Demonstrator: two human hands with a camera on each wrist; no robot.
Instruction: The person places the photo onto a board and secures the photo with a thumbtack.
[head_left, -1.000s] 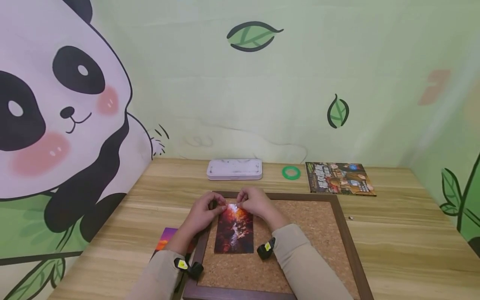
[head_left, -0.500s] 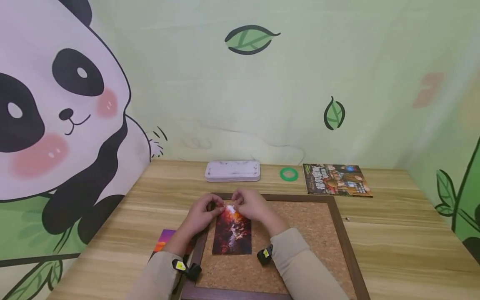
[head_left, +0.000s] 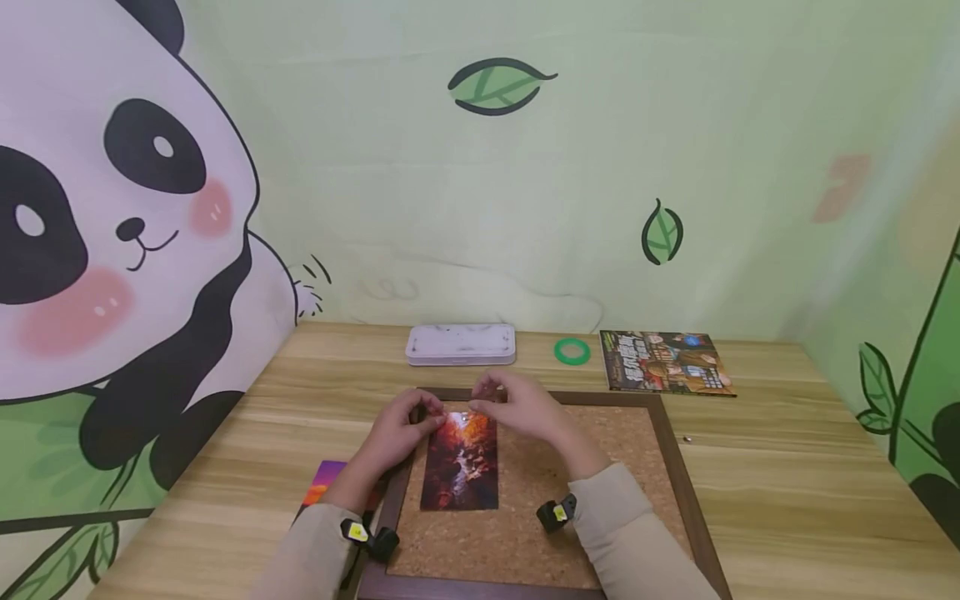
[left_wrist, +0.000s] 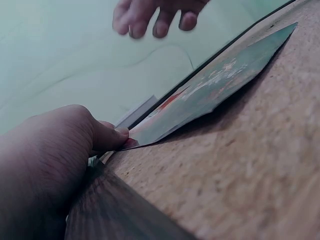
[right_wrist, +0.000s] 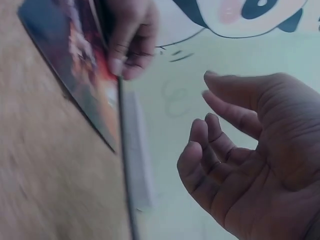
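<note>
A glossy picture print (head_left: 459, 467) in red and dark tones lies on the upper left of a wood-framed corkboard (head_left: 525, 550). My left hand (head_left: 397, 432) pinches its top left corner between thumb and finger. In the left wrist view, the print's (left_wrist: 215, 90) lower part stands slightly off the cork, with shadow under it. A tiny bright spot shows near its top edge. My right hand (head_left: 525, 408) is just right of the print's top. The right wrist view shows the right hand's (right_wrist: 265, 150) fingers loosely bent, thumb apart, nothing between them.
Behind the board lie a white tin case (head_left: 461, 344), a green ring of tape (head_left: 572, 352) and a comic book (head_left: 666, 362). A small shiny piece (head_left: 687, 439) sits right of the frame. Another colourful print (head_left: 324, 483) is partly under the left forearm.
My right hand has let go at the print's top edge and moved off to the right, fingers spreading. The left hand keeps its hold on the corner. The head view shifts slightly.
</note>
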